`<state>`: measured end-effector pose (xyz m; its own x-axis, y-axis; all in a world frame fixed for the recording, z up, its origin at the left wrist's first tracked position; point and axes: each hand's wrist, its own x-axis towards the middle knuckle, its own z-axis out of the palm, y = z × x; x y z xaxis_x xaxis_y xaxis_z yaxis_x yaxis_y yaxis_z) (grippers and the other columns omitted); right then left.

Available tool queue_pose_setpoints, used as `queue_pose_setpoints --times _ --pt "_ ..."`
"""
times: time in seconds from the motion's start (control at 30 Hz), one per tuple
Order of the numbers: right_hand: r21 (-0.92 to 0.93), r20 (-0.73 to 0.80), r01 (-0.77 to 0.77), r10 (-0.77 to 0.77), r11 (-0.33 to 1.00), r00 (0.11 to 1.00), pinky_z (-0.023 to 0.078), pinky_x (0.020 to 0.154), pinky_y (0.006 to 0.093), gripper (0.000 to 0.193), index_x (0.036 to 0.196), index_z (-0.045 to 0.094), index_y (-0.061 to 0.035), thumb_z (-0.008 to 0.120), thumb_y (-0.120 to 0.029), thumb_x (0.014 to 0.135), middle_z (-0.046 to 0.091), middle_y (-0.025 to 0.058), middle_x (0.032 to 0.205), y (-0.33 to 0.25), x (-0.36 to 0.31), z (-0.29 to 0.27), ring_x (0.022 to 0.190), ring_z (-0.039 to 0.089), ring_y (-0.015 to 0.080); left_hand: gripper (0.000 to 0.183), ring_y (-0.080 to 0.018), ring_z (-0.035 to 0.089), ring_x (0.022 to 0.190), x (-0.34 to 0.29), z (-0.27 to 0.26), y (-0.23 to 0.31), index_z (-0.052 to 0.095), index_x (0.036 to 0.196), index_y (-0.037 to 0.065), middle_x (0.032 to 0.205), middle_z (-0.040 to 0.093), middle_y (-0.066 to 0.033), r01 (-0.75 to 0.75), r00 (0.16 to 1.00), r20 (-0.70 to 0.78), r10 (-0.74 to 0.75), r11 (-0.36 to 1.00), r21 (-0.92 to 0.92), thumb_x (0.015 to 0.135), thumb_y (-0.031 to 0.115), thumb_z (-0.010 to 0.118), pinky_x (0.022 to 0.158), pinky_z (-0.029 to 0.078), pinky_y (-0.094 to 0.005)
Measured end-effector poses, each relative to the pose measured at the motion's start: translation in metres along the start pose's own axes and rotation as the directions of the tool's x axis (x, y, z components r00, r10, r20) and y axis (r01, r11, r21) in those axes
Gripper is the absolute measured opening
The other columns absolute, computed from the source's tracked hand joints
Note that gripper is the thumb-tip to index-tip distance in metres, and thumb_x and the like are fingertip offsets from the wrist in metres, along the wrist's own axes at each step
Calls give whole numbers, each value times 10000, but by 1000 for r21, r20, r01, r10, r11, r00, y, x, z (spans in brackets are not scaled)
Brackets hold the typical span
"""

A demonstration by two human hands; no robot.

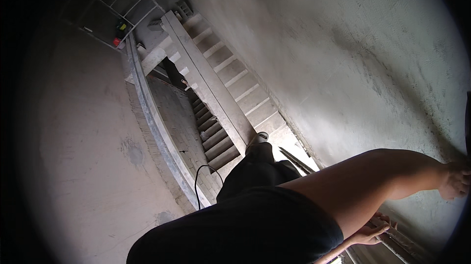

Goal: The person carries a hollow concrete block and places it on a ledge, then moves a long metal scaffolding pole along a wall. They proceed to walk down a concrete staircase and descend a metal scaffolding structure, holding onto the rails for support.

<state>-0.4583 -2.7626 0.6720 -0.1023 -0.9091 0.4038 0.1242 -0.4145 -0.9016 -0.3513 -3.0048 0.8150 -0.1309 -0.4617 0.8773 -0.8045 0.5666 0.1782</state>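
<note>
My left arm, in a short black sleeve, reaches across to the right. At the picture's dim right edge, close to the grey plastered wall (pixel 353 82), is my left hand (pixel 454 183), its fingers curled. What they hold, if anything, is lost in the dark there. Lower down, my right hand (pixel 370 235) has its fingers wrapped over a long dusty bar (pixel 400 247); part of this grip lies in shadow. My dark-trousered leg (pixel 252 166) and a light shoe (pixel 262 137) show beside the top of a concrete stair.
Concrete steps (pixel 238 77) descend along the wall, edged by a flat ledge (pixel 211 87). Left of it, a stairwell opening shows lower steps (pixel 216 139). A black cable (pixel 197 180) loops near my leg. A curved ledge (pixel 152 112), metal frame (pixel 130 9) and red object (pixel 117 41) lie beyond.
</note>
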Motion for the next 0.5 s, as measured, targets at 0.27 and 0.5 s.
queue_pose_setpoints --times 0.27,0.5 --pt "-45 -143 27 -33 999 989 503 721 330 494 1227 501 58 688 -279 917 622 128 1080 54 -54 14 862 589 182 566 -365 638 814 -114 -177 92 545 1060 -20 784 629 -204 605 787 613 -74 288 -742 963 537 510 762 466 -486" --pt "-303 227 -128 202 944 953 505 873 393 564 1346 448 27 690 -190 886 629 217 1095 58 -80 92 991 640 283 602 -148 585 549 -166 -188 40 544 970 4 659 569 -32 579 815 549 -185 229 -782 910 600 610 520 479 -288"
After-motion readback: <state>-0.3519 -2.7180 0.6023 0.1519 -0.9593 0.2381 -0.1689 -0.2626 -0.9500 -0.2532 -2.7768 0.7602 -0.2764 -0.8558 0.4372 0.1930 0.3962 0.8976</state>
